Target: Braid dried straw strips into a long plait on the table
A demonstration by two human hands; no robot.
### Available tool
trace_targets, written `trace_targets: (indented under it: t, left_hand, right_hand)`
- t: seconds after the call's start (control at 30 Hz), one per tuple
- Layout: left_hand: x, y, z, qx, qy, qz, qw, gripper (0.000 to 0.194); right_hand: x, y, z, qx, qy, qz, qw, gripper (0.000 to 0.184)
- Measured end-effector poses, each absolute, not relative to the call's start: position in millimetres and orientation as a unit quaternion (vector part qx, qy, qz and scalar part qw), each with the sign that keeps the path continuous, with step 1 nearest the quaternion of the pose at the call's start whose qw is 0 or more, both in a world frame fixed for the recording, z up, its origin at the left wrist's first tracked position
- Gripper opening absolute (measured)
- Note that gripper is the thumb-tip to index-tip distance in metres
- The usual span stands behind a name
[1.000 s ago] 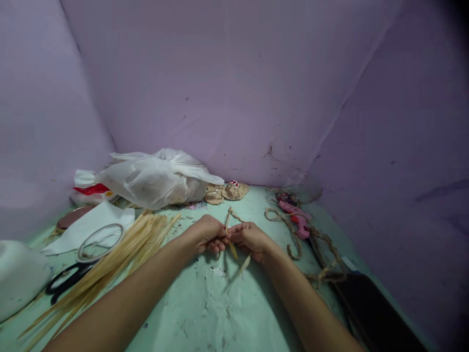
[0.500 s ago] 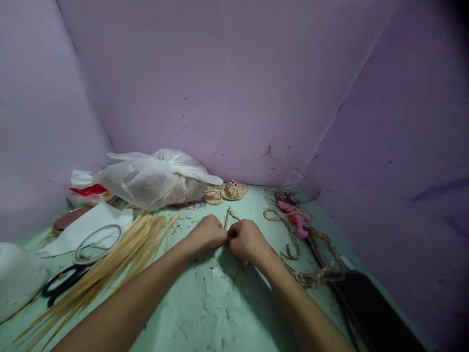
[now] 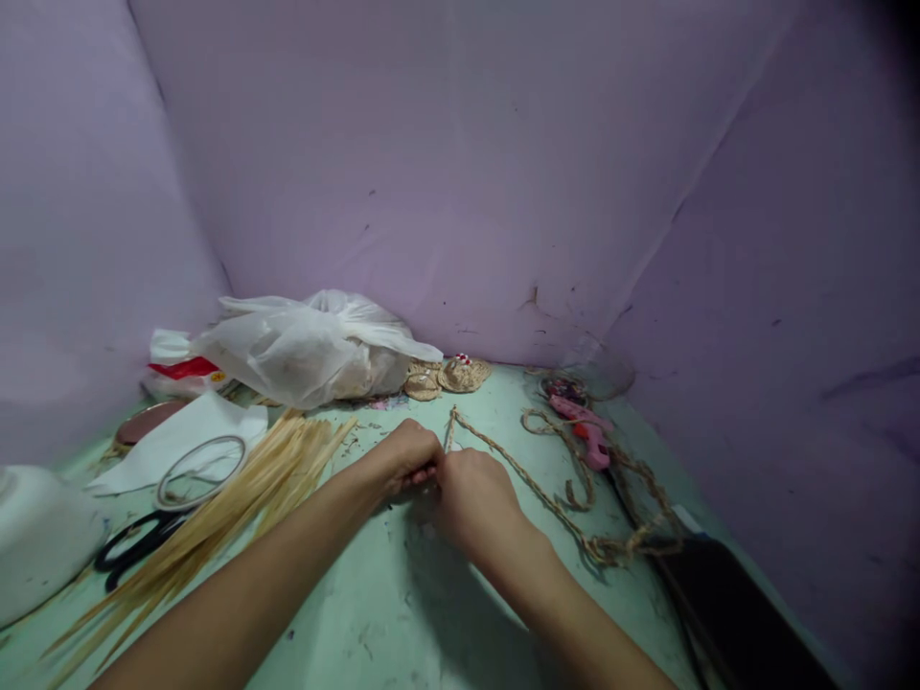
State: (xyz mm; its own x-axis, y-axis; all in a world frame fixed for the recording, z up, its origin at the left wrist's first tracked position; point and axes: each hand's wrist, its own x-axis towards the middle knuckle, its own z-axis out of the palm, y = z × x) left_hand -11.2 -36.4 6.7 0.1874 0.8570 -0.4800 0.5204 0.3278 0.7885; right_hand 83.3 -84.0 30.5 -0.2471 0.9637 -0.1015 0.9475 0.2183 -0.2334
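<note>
My left hand point(image 3: 411, 455) and my right hand point(image 3: 471, 494) meet above the middle of the table, both with fingers closed. Between them they grip the near end of a braided straw cord point(image 3: 503, 453). From my fingers the cord runs up to a bend, then slants down to the right into a loose tangle. The loose strands at the working end are hidden behind my right hand. A bundle of pale straw strips point(image 3: 259, 498) lies left of my left hand, partly behind my forearm.
Left stand black-handled scissors point(image 3: 136, 541), a wire ring point(image 3: 201, 470), white paper and a white rounded object point(image 3: 43, 546). At the back sit a knotted plastic bag point(image 3: 309, 350) and small woven straw hats point(image 3: 464, 374). A pink glue gun point(image 3: 589, 436) and a black flat object point(image 3: 733, 604) lie right.
My right hand has turned over and moved left against my left hand, covering the strand ends that showed earlier. More of the cord on the right is now visible. The view has shifted slightly.
</note>
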Motion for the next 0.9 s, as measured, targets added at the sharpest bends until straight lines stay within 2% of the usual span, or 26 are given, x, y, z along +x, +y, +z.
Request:
trace_targets:
  t: [0.17,0.27,0.37,0.43,0.5,0.57,0.73,0.9]
  left_hand:
    - [-20.3,-30.1,3.0,0.562,0.6,0.163,0.545,0.008]
    - [-25.1,-24.8,-3.9,0.558,0.572,0.168,0.577,0.008]
    - [-27.6,-22.9,-8.2,0.559,0.551,0.181,0.592,0.01]
    - [-27.4,-23.7,-7.8,0.566,0.544,0.183,0.592,0.01]
    - [-25.7,-25.6,-5.3,0.571,0.543,0.179,0.589,0.009]
    - [-22.5,-28.0,-1.8,0.575,0.551,0.175,0.578,0.007]
    - [-14.0,-34.3,2.6,0.621,0.563,0.152,0.524,0.008]
    - [-14.7,-35.8,4.4,0.695,0.605,0.092,0.378,0.011]
  right_hand:
    - [101.8,-71.6,33.4,-0.601,-0.775,0.183,0.074,0.01]
    - [122.3,-52.7,31.3,-0.66,-0.696,0.224,0.173,0.014]
    - [128.5,-42.1,25.4,-0.667,-0.57,0.403,0.26,0.014]
    - [123.2,-43.2,21.2,-0.623,-0.494,0.547,0.26,0.012]
    - [115.4,-47.3,17.0,-0.581,-0.464,0.622,0.244,0.012]
    - [110.3,-50.1,11.9,-0.582,-0.477,0.616,0.232,0.013]
    - [114.3,-43.4,-4.7,-0.638,-0.544,0.5,0.217,0.011]
    - [117.8,-37.3,-15.0,-0.649,-0.583,0.443,0.207,0.011]
